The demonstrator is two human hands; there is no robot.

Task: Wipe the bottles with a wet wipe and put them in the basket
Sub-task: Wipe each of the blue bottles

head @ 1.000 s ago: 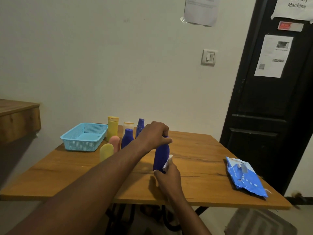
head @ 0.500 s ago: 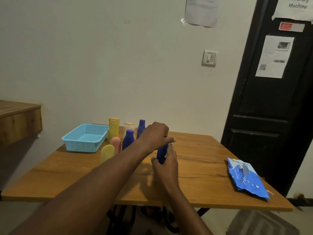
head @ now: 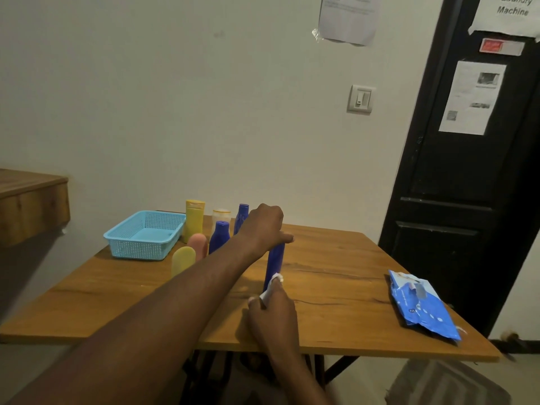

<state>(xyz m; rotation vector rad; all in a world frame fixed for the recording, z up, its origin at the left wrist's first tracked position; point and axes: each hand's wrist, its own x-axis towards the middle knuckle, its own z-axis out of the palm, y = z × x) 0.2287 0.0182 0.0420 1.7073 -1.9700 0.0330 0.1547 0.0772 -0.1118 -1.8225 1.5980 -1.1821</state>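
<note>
A tall dark blue bottle (head: pixel 275 260) stands upright in the middle of the wooden table (head: pixel 336 287). My left hand (head: pixel 263 229) grips its top from above. My right hand (head: pixel 271 309) holds a white wet wipe (head: pixel 270 289) against the bottle's lower part. Behind stand two more blue bottles (head: pixel 219 236), a yellow bottle (head: pixel 194 219), a clear jar (head: pixel 221 216), a pink tube (head: pixel 198 244) and a pale yellow tube (head: pixel 183 260). The light blue basket (head: pixel 144 233) sits at the table's far left with nothing in it.
A blue pack of wet wipes (head: pixel 420 306) lies near the table's right edge. A black door (head: pixel 473 171) stands at the right. A wooden shelf (head: pixel 32 203) juts out at the left. The wall is close behind the table.
My right hand slid the wipe up the bottle and has come back down to its lower part. My left hand stayed on the bottle's top.
</note>
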